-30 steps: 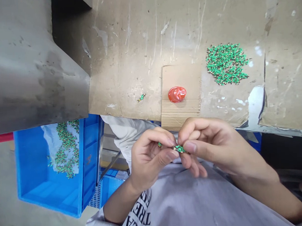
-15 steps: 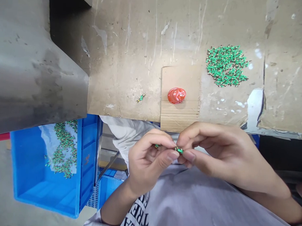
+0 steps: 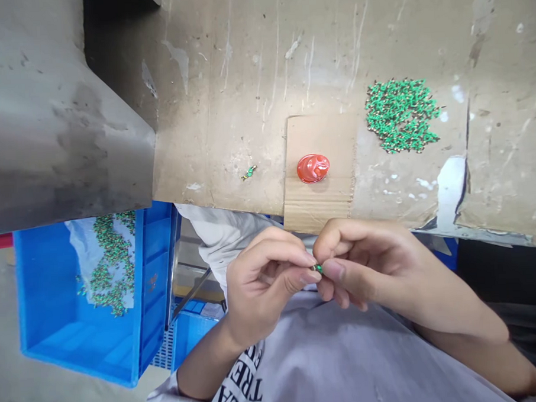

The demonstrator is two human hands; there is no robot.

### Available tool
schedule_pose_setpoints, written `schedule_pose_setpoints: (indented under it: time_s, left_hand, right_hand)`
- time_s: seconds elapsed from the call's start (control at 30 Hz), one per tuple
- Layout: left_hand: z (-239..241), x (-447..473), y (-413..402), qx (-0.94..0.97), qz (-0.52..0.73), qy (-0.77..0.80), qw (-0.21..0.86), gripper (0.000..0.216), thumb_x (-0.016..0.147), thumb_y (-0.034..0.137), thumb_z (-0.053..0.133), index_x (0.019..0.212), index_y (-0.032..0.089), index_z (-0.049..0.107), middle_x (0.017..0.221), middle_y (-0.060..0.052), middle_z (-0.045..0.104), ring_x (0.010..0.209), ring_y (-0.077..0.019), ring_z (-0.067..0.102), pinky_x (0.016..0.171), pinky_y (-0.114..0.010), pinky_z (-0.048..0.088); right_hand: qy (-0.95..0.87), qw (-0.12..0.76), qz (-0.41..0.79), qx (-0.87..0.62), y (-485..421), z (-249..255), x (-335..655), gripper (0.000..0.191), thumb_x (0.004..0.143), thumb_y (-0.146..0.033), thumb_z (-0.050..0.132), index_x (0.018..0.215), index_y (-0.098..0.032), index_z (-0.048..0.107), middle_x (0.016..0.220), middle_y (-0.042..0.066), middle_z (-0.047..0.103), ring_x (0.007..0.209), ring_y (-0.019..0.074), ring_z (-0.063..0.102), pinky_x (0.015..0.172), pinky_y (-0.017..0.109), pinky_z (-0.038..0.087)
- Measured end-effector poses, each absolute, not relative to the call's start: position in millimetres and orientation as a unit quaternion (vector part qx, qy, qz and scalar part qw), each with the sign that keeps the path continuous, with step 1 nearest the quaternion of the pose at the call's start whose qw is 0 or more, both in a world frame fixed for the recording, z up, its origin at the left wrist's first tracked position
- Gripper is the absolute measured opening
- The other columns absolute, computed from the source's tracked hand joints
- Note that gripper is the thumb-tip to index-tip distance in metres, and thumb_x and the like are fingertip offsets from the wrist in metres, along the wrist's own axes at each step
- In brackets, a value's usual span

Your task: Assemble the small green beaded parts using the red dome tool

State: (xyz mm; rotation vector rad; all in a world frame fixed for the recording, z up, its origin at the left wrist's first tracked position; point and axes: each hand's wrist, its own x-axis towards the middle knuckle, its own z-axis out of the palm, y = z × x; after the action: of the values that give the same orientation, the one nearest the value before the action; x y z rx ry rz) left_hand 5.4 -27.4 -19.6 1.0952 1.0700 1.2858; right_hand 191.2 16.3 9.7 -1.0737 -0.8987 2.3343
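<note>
Between my two hands, held above my lap, is a small green piece (image 3: 319, 268) with gold-coloured bits, too small to make out fully. My left hand (image 3: 269, 284) pinches one end with thumb and forefinger. My right hand (image 3: 378, 273) pinches the other end between thumb and forefinger, its other fingers curled beneath. The fingertips of both hands nearly touch. Beyond them, on the table, a cardboard sheet (image 3: 320, 130) carries a glossy red dish-like object (image 3: 313, 168). A single similar green piece (image 3: 249, 173) lies left of the cardboard.
A pile of small green pieces with dark ends (image 3: 401, 115) lies on the table (image 3: 228, 108) at the right. Below left stands a blue crate (image 3: 78, 339) with many small green-and-red pieces on a white sheet. A grey metal body (image 3: 60, 115) rises at the left.
My right fingers have closed further over the green piece, so less of it shows. The right hand's lower fingers have shifted downward. The left hand is almost unchanged.
</note>
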Motion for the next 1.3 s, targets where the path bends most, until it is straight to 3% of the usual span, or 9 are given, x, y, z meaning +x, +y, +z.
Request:
schedule_pose_setpoints:
  time_s: [0.33, 0.6, 0.73, 0.87, 0.97, 1.17, 1.3]
  left_hand:
    - [-16.5, 3.9, -27.8, 0.532, 0.535, 0.454, 0.474, 0.009, 0.095, 0.025, 0.085, 0.092, 0.019, 0.08, 0.084, -0.002, 0.073, 0.072, -0.0124, 0.069, 0.067, -0.023, 0.057]
    - [-15.7, 2.3, -26.9, 0.577, 0.543, 0.435, 0.427, 0.012, 0.099, 0.016, 0.079, 0.086, 0.017, 0.077, 0.082, -0.003, 0.074, 0.069, -0.0118, 0.069, 0.064, -0.024, 0.057]
    - [-15.0, 1.1, -26.5, 0.597, 0.544, 0.422, 0.411, 0.015, 0.097, 0.009, 0.078, 0.084, 0.015, 0.075, 0.081, -0.003, 0.074, 0.069, -0.0121, 0.07, 0.064, -0.024, 0.057]
    - [-12.7, 2.1, -26.0, 0.586, 0.548, 0.42, 0.424, 0.013, 0.099, 0.015, 0.079, 0.086, 0.014, 0.075, 0.081, -0.003, 0.074, 0.069, -0.0112, 0.069, 0.065, -0.023, 0.057]
    - [-9.1, 1.8, -26.0, 0.572, 0.532, 0.444, 0.439, 0.014, 0.097, 0.021, 0.082, 0.088, 0.014, 0.077, 0.082, -0.003, 0.072, 0.069, -0.0103, 0.069, 0.063, -0.02, 0.057]
    - [-4.3, 3.4, -30.0, 0.551, 0.516, 0.493, 0.433, 0.012, 0.096, 0.025, 0.084, 0.092, 0.016, 0.078, 0.084, -0.003, 0.074, 0.071, -0.0109, 0.07, 0.06, -0.019, 0.056]
    - [-4.4, 7.9, -32.6, 0.528, 0.52, 0.503, 0.444, 0.012, 0.096, 0.024, 0.084, 0.093, 0.014, 0.077, 0.084, -0.003, 0.072, 0.069, -0.0096, 0.067, 0.059, -0.019, 0.054]
  right_hand:
    - [-0.268, 0.186, 0.877, -0.353, 17.6, 7.8, 187.3, 0.041, 0.091, -0.048, 0.087, 0.083, -0.019, 0.058, 0.069, -0.003, 0.062, 0.051, 0.0058, 0.049, 0.044, 0.017, 0.041]
    - [-0.282, 0.252, 0.864, -0.332, 3.9, 3.2, 184.2, 0.028, 0.088, -0.021, 0.084, 0.08, -0.02, 0.057, 0.074, -0.002, 0.063, 0.06, 0.0081, 0.053, 0.055, 0.02, 0.046]
    - [-0.31, 0.253, 0.858, -0.324, 1.0, 4.2, 187.1, 0.021, 0.094, -0.016, 0.074, 0.082, -0.02, 0.058, 0.078, -0.002, 0.062, 0.067, 0.0095, 0.055, 0.062, 0.021, 0.049]
    - [-0.304, 0.238, 0.869, -0.308, 2.4, 3.2, 193.0, 0.017, 0.101, -0.018, 0.07, 0.087, -0.02, 0.06, 0.083, 0.0, 0.066, 0.07, 0.01, 0.06, 0.064, 0.021, 0.052]
    - [-0.345, 0.266, 0.845, -0.311, 2.2, 1.0, 197.1, 0.015, 0.102, -0.02, 0.073, 0.09, -0.02, 0.064, 0.084, 0.001, 0.069, 0.071, 0.0107, 0.063, 0.064, 0.021, 0.054]
    - [-0.517, 0.328, 0.707, -0.354, -4.4, -1.5, 201.2, 0.016, 0.102, -0.013, 0.074, 0.106, -0.027, 0.068, 0.094, -0.001, 0.075, 0.086, 0.0137, 0.072, 0.078, 0.024, 0.06]
    - [-0.567, 0.345, 0.65, -0.37, -6.7, 0.8, 199.0, 0.017, 0.103, -0.013, 0.072, 0.11, -0.027, 0.067, 0.093, -0.002, 0.075, 0.081, 0.0126, 0.072, 0.076, 0.023, 0.06]
